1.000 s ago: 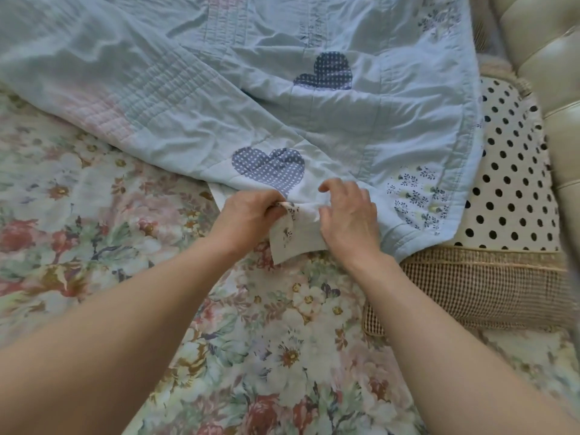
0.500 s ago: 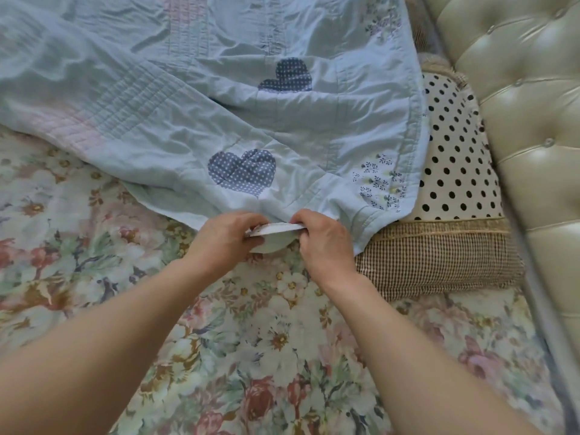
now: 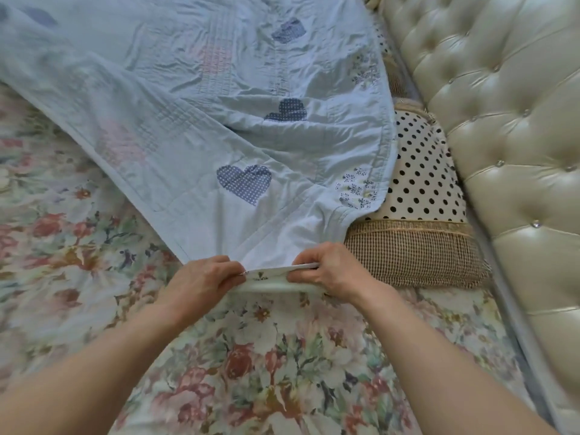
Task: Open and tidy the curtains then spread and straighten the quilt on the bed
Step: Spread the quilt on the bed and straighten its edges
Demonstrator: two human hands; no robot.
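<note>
Both hands are on the quilt [image 3: 219, 127], at its near corner. Our left hand [image 3: 204, 277] pinches the hem [image 3: 270, 279], with thumb and fingers curled round the fabric. Our right hand [image 3: 332, 268] pinches the same hem just beside it. A short span is pulled straight between the two grips. The hem is rolled over here, so a strip of white flower-print backing shows between the hands. We cannot tell whether the held span clears the sheet.

The quilt is pale blue and stitched, with faint pink squares. One navy dotted heart patch [image 3: 244, 182] sits just beyond our hands, and two more lie further up. The quilt is rumpled across the far part of the bed [image 3: 470, 334]. A raised fold runs diagonally from the bed's far left side down to our grip. The quilt's right edge overlaps the polka-dot pillow [image 3: 420, 171] at the head end.

The pillow is white with black dots. Its near end has a brown checked band [image 3: 408, 259] with a fringe. It lies against the cream tufted headboard [image 3: 502, 120], which has clear stud buttons.

The floral sheet [image 3: 251, 356] covers the mattress. It is uncovered along the bed's near part and left side. Both our forearms reach in over it, bare.
</note>
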